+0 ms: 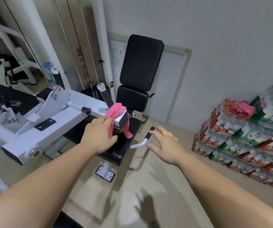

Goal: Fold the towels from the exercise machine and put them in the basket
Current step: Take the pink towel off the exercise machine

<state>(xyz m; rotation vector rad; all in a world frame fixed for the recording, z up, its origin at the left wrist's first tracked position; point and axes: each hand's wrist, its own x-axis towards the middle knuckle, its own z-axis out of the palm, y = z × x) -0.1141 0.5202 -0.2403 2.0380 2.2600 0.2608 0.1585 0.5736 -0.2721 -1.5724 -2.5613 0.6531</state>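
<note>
The left hand point(99, 135) is reaching onto the exercise machine point(50, 129), its fingertips touching 1 pink towel point(116, 111) that is draping over the white arm end just beyond them. The thumb is spreading below, and I cannot tell whether the hand is gripping. The right hand point(167, 145) is hovering beside it, fingers splayed wide, holding nothing. Far to its right, a second pink towel point(246, 109) is lying on stacked bottle packs point(247, 142).
</note>
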